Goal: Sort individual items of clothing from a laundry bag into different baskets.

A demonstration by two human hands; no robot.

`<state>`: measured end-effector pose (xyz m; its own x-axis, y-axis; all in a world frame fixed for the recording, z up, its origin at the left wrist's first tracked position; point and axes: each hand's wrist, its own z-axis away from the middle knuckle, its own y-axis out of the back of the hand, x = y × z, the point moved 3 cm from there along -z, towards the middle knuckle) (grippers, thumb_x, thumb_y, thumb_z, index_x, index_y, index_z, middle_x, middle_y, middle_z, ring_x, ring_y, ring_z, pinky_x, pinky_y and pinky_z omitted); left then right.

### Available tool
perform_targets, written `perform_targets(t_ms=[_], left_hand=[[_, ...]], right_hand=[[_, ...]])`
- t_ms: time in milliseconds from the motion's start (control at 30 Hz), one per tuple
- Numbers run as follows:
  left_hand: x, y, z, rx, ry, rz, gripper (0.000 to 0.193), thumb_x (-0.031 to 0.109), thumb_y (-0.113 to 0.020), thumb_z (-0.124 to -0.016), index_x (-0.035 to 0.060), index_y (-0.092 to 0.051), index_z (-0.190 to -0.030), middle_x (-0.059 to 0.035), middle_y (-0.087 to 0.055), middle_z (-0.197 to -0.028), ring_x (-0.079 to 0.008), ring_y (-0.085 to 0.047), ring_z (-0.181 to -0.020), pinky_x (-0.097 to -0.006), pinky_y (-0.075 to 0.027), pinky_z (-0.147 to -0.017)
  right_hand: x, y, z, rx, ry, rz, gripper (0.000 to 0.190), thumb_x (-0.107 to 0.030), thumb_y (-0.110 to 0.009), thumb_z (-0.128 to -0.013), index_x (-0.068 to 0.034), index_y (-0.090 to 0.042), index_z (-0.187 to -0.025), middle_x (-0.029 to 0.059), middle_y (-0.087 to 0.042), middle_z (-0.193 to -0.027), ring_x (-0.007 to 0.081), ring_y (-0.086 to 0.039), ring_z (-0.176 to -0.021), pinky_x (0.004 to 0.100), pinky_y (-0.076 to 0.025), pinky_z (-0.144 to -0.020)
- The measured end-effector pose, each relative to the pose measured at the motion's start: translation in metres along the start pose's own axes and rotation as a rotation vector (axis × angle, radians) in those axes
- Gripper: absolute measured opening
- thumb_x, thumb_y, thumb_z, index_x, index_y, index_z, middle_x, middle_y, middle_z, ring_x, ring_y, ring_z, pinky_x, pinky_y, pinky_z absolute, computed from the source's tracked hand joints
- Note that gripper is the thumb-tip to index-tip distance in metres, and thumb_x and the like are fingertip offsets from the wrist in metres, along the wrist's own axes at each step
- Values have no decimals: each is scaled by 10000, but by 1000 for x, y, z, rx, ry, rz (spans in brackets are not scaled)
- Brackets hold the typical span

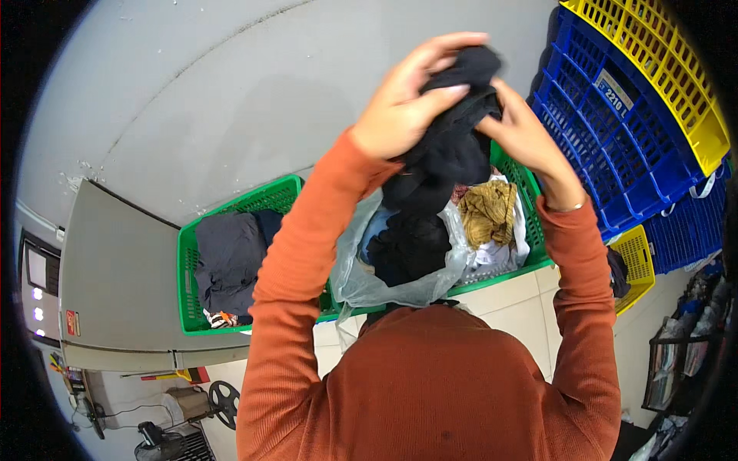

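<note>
Raised in front of me, a black garment (447,150) is gripped near its top by my left hand (403,95). My right hand (516,124) holds the same cloth from the other side, slightly lower. The garment hangs over a clear plastic bag (354,288), which has black cloth (412,248) and some light blue cloth inside. Right of the bag, a green plastic basket (527,196) contains a mustard patterned cloth (487,213) and white cloth (493,256). Another green basket (187,276) at the left holds dark folded-looking clothes (228,259). My left sleeve hides part of it.
Blue plastic crates (611,115) and a yellow crate (663,75) rise at the right. Below them sits a smaller yellow basket (637,265) with dark cloth. A grey refrigerator-like cabinet (121,276) stands left, before a grey wall (230,98). A fan (158,444) is at lower left.
</note>
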<state>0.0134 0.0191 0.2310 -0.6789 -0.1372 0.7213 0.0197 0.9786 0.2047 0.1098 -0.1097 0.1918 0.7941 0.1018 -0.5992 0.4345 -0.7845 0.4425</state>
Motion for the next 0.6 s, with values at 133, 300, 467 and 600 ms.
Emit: perform_targets(t_ms=[133,300,467,600], left_hand=[[-16,-21,1,20,-119,-161,380,-5,-480,-799,5,-443,-1177,-97,-505,-1112,-172,-482,-1036,-294,-370,-896],[-135,-32,127,-248,588,-157,171,-20,-430,-657,10,-592,-702,-73,-603,-672,-152,-561,-579,-281,-465,-547],[-286,-74,291,-672,1021,-822,689,153,-686,-615,131,-389,-1236,-104,-329,-1329,-335,-433,-1114,-376,-399,-903],[-284,-92,309,-451,1036,-946,612,169,-725,-628,119,-429,-1161,-139,-430,-1220,-336,-477,-1056,-386,-435,-841]], right_hand=[[27,46,-9,434,43,375,438,56,-421,-650,6,-499,-1078,212,-577,-975,328,-561,-942,347,-432,-819],[58,70,31,595,-78,448,443,93,-386,-659,1,-495,-1079,209,-582,-970,301,-574,-938,326,-429,-818],[189,11,165,-197,-662,520,754,-118,-675,-627,51,-309,-1264,251,-410,-1229,355,-366,-1177,343,-289,-990],[164,-5,192,-283,-908,333,638,-169,-668,-690,25,-390,-1231,217,-417,-1239,295,-396,-1167,326,-311,-969]])
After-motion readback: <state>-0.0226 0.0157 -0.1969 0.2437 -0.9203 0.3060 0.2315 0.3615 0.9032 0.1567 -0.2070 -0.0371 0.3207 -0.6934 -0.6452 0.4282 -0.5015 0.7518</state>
